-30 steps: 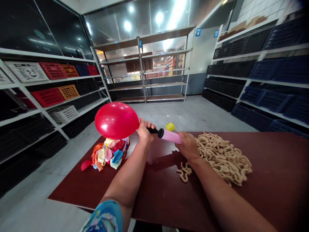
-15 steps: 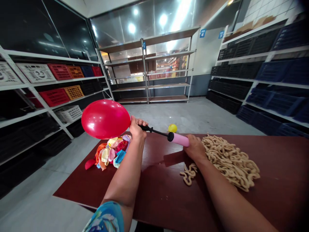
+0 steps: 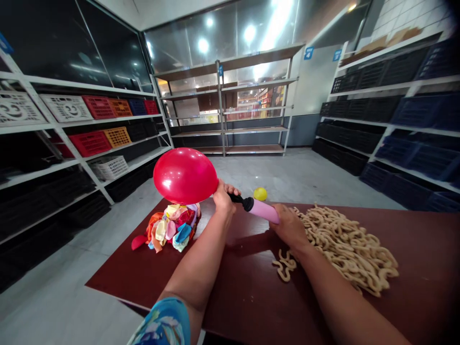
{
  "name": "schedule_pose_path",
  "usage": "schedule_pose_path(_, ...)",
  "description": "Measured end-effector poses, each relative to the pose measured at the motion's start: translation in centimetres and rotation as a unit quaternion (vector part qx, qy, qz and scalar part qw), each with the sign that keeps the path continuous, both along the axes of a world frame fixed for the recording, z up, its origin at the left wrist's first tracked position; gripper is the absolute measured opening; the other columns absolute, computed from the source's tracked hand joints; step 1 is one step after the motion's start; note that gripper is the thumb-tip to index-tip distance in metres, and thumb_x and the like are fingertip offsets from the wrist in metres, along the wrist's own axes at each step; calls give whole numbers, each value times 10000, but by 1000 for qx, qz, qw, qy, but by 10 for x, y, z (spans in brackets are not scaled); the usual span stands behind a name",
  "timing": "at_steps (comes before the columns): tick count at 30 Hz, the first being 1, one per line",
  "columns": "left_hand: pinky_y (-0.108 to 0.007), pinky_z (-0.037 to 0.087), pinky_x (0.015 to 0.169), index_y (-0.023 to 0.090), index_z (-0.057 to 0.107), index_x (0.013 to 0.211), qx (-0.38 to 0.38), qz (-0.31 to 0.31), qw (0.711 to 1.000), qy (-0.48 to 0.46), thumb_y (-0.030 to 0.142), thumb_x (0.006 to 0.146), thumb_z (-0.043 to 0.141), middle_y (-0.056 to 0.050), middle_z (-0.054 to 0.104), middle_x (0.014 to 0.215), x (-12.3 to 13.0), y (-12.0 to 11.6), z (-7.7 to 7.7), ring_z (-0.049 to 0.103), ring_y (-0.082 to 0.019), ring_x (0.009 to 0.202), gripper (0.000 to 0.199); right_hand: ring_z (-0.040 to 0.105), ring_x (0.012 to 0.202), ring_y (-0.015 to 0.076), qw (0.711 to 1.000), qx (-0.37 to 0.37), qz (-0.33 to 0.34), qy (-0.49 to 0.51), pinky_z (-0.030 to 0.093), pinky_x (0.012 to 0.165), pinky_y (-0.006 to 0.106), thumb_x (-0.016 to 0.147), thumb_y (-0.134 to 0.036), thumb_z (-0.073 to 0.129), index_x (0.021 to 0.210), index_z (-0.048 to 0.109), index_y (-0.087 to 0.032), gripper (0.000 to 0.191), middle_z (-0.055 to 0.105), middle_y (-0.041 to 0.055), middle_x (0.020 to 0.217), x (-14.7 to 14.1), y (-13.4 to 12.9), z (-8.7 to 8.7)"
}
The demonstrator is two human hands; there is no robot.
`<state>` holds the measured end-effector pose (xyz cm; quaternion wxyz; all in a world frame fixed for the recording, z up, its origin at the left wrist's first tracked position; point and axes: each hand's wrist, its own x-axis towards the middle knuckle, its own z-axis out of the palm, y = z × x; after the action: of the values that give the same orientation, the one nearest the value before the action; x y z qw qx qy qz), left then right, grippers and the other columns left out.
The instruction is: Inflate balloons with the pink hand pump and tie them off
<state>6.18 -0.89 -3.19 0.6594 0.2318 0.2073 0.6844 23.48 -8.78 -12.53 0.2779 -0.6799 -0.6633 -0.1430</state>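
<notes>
A large red balloon [image 3: 186, 176], swollen with air, sits on the black nozzle end of a pink balloon pump [image 3: 263, 211]. My left hand [image 3: 224, 195] is closed around the balloon's neck and the nozzle. The pump's pink barrel is gripped by my right hand [image 3: 289, 225]; its far end is hidden in the palm. Below the balloon, a pile of limp balloons [image 3: 171, 230] in many colours lies on the dark red table [image 3: 244, 287]. Beside my right forearm is a heap of beige twisted cords [image 3: 352, 249], with a few loose pieces [image 3: 284, 265] closer to me.
A yellow balloon [image 3: 260, 193] shows beyond the table's far edge. Shelves with coloured crates [image 3: 97, 106] stand on the left, and dark crates [image 3: 417, 153] fill the right-hand shelves. A metal rack [image 3: 223, 115] stands at the back.
The pump has been pushed in: its black rod showed before, and now the barrel meets the nozzle end. My hands are closer together, and the balloon has shifted right in view.
</notes>
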Motion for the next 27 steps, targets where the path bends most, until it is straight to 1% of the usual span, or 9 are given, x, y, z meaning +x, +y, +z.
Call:
schedule_pose_path(3, -265, 354, 457, 197, 201, 550, 15, 22, 1000, -7, 476, 788, 519, 64, 270, 447, -19, 7, 11, 358, -84, 353, 485, 485, 822, 198, 1000, -14, -13, 6, 324, 719, 293, 680, -152, 534, 1004, 535, -200, 327, 586, 57, 934, 9, 1, 1)
schedule_pose_path(6, -263, 359, 461, 198, 205, 559, 33, 48, 998, -16, 472, 790, 517, 65, 268, 451, -38, 13, 21, 362, -85, 356, 475, 482, 794, 197, 999, -22, -36, 4, 314, 688, 296, 683, -141, 509, 986, 542, -200, 310, 589, 58, 918, 17, 3, -1)
schedule_pose_path(9, -259, 355, 455, 198, 206, 561, 43, 58, 997, -22, 472, 780, 532, 66, 265, 453, -46, 15, 25, 361, -84, 357, 479, 481, 785, 203, 998, -27, -51, -1, 309, 672, 297, 684, -141, 502, 970, 543, -192, 293, 589, 62, 885, 20, 5, -4)
schedule_pose_path(12, -254, 347, 446, 196, 211, 560, 43, 55, 997, -24, 471, 777, 534, 67, 264, 456, -41, 14, 21, 346, -78, 353, 476, 483, 798, 212, 998, -19, -57, -11, 309, 680, 301, 679, -143, 511, 936, 546, -177, 261, 586, 73, 848, 17, 5, -6)
schedule_pose_path(16, -257, 347, 442, 199, 208, 562, 24, 33, 999, -22, 493, 777, 523, 68, 258, 457, -21, 10, 8, 338, -79, 349, 481, 479, 793, 215, 998, 14, -52, -30, 313, 695, 310, 703, -182, 527, 974, 543, -175, 272, 594, 73, 882, 8, 2, -4)
schedule_pose_path(20, -266, 354, 445, 202, 210, 558, -2, 12, 1000, -12, 478, 782, 514, 65, 264, 457, 1, 5, -7, 349, -85, 356, 468, 488, 836, 222, 999, 42, -13, -28, 330, 741, 321, 718, -230, 552, 1041, 527, -169, 329, 600, 77, 950, 1, 2, -5)
schedule_pose_path(22, -266, 358, 453, 202, 214, 557, -12, 3, 1000, -9, 463, 785, 514, 66, 266, 458, 8, 2, -12, 350, -83, 359, 458, 493, 867, 227, 999, 46, 11, -22, 337, 761, 327, 723, -247, 556, 1062, 519, -167, 350, 597, 84, 971, 1, 2, -6)
schedule_pose_path(24, -266, 362, 460, 202, 220, 553, -18, -2, 1000, -4, 460, 789, 513, 65, 269, 458, 11, 1, -13, 354, -82, 362, 455, 500, 869, 222, 999, 36, 20, -10, 343, 758, 323, 723, -237, 549, 1053, 522, -173, 337, 596, 81, 961, 1, 3, -7)
schedule_pose_path(27, -272, 369, 463, 203, 216, 539, -17, -4, 1000, 6, 480, 782, 521, 63, 264, 449, 7, 2, -8, 364, -87, 362, 478, 509, 839, 204, 1000, 4, 16, 7, 343, 743, 307, 708, -192, 530, 1009, 530, -191, 301, 594, 64, 934, 6, 5, -7)
